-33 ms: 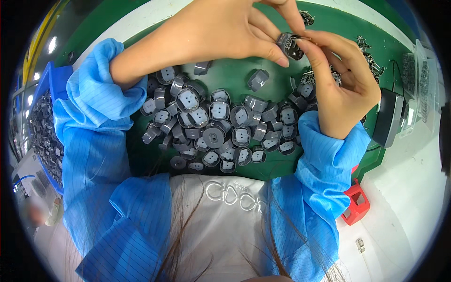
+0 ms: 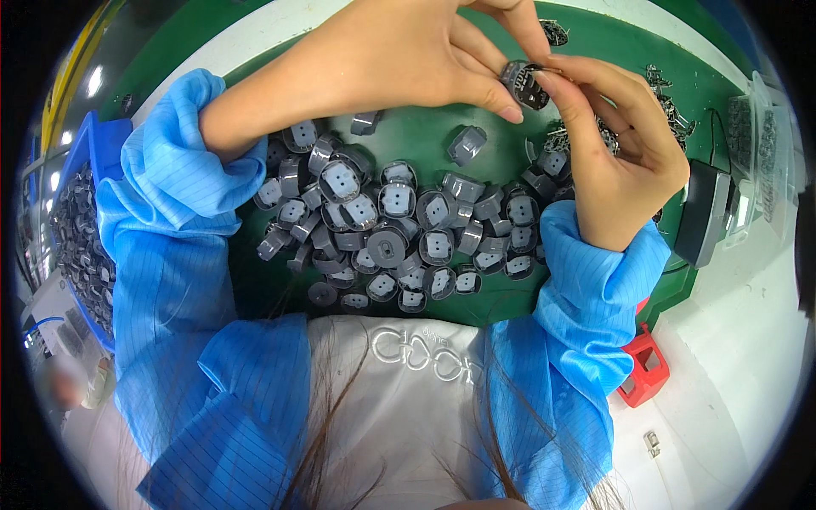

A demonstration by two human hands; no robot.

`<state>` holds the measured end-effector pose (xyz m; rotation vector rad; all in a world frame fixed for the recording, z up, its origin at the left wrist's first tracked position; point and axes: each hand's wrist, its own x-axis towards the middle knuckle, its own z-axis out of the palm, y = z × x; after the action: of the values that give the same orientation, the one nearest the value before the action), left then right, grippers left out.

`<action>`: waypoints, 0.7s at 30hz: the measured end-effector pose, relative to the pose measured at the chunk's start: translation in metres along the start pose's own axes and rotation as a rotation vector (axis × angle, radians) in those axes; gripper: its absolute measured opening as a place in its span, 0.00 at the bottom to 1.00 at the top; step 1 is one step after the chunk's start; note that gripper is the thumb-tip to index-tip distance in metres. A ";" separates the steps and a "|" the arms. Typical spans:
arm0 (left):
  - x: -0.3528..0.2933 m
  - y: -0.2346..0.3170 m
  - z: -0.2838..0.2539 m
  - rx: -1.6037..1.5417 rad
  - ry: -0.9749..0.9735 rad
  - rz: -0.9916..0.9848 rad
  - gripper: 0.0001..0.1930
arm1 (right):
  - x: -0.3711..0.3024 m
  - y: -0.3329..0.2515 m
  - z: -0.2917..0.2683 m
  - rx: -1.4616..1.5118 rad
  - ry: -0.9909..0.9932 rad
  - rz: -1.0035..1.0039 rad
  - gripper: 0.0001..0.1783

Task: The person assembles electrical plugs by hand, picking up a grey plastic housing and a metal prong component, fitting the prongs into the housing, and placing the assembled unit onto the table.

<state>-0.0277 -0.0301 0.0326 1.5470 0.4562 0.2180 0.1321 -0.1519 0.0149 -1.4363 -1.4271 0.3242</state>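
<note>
My left hand (image 2: pixel 416 59) reaches across the upper middle and grips a small dark grey plastic housing (image 2: pixel 513 78) between thumb and fingers. Its hollow side, with dark and shiny parts inside, faces my right hand (image 2: pixel 625 127). The right thumb and forefinger are pinched at the housing's edge on a thin metal piece (image 2: pixel 554 70), mostly covered by the fingertips. Below the hands lies a heap of similar grey housings (image 2: pixel 396 200), many showing pale inner faces with two holes. One housing (image 2: pixel 467 145) lies apart, nearer the hands.
Loose metal parts (image 2: pixel 671 115) are piled on the green tabletop (image 2: pixel 416 136) at the right, partly behind my right hand. A blue bin (image 2: pixel 93 153) full of dark parts stands at left. At right are a black box-shaped device (image 2: pixel 704 212), a clear tray (image 2: pixel 765 144) and a red stool (image 2: pixel 644 370).
</note>
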 end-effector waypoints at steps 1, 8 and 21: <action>0.001 -0.002 0.000 0.007 0.003 0.010 0.15 | 0.001 -0.001 -0.001 -0.034 -0.007 0.001 0.09; 0.011 -0.027 0.001 0.109 -0.020 0.754 0.13 | -0.002 -0.011 0.003 -0.305 0.030 -0.090 0.14; 0.021 -0.033 -0.016 -0.088 -0.211 0.711 0.10 | 0.001 -0.021 0.014 0.112 -0.319 0.248 0.29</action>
<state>-0.0208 -0.0075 -0.0025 1.5744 -0.2838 0.6041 0.1096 -0.1503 0.0261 -1.5192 -1.4541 0.8082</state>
